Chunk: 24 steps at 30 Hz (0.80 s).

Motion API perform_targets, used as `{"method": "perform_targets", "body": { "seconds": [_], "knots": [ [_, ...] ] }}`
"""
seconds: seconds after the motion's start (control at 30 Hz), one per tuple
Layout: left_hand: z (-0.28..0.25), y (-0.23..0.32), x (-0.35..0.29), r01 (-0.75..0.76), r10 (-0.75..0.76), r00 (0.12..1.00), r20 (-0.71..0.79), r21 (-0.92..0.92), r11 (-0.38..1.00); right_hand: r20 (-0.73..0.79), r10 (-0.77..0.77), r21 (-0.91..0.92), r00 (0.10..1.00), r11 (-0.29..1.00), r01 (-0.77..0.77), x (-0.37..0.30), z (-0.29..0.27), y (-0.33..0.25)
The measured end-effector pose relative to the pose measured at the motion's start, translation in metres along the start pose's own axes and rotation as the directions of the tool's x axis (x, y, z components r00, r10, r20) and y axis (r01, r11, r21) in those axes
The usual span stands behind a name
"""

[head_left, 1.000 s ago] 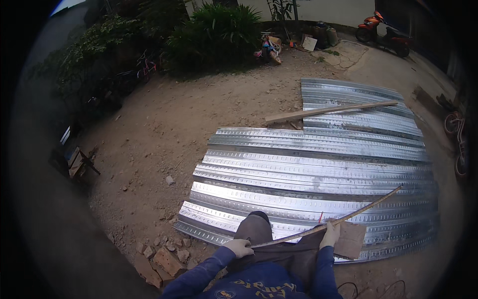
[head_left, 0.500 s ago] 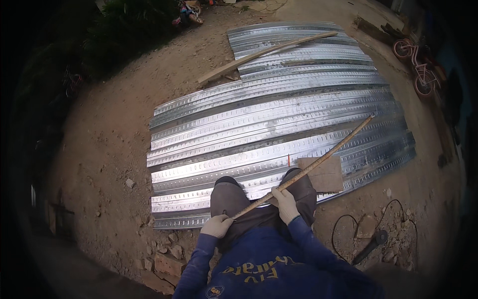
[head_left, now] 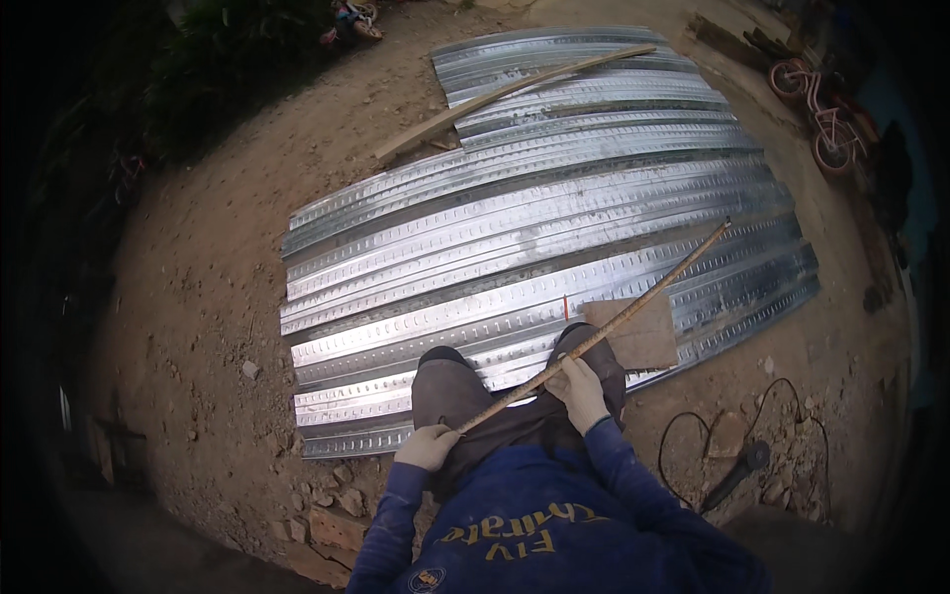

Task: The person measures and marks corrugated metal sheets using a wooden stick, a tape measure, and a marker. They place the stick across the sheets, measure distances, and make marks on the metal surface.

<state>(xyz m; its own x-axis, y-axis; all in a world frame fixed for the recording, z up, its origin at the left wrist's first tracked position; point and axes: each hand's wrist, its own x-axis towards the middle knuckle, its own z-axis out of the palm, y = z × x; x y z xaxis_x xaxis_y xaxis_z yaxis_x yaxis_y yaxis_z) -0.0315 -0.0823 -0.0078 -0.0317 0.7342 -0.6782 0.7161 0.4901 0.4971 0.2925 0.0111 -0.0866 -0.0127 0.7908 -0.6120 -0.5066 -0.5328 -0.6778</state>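
A long thin yellowish-brown stick (head_left: 638, 303), speckled with darker marks, slants across my lap toward the far right. Its near end sits in my left hand (head_left: 427, 447), gloved in off-white, with the fingers closed round it. Farther along, my right hand (head_left: 580, 392), also gloved, is closed on the stick above my right thigh. The far tip hangs over ribbed silvery metal sheets (head_left: 515, 252), lying side by side in front of me. Beside my right knee a flat brown board (head_left: 643, 342) rests on the sheets, partly behind the stick. A thin orange pencil-like thing (head_left: 566, 308) is near it.
A wooden beam (head_left: 515, 96) lies across the far sheets. At my right, an angle grinder (head_left: 737, 477) and its looping black cable (head_left: 683, 416) rest on rubble. Broken bricks (head_left: 336, 529) are at lower left. A pink bicycle (head_left: 829, 124) stands at far right.
My right hand has shifted a little farther up the stick, away from my left hand. The whole view has moved slightly; the sheets and board lie as before.
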Motion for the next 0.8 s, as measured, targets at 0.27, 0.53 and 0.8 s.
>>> {"method": "perform_targets", "body": {
  "seconds": [0.27,0.53,0.8],
  "knots": [
    [-0.005,0.001,0.018,0.012,-0.011,0.999,0.049,-0.013,1.000,0.081,0.041,0.105,0.996,0.993,-0.049,0.014,-0.017,-0.007],
    [0.013,-0.043,0.048,-0.176,0.176,0.984,0.038,0.004,0.984,0.130,0.110,0.044,0.985,0.992,-0.117,0.039,-0.034,0.002],
    [0.004,-0.042,0.048,-0.158,0.159,0.986,0.048,-0.025,0.987,0.177,-0.062,-0.103,0.982,0.991,0.081,0.050,-0.038,0.020]
  ]
}}
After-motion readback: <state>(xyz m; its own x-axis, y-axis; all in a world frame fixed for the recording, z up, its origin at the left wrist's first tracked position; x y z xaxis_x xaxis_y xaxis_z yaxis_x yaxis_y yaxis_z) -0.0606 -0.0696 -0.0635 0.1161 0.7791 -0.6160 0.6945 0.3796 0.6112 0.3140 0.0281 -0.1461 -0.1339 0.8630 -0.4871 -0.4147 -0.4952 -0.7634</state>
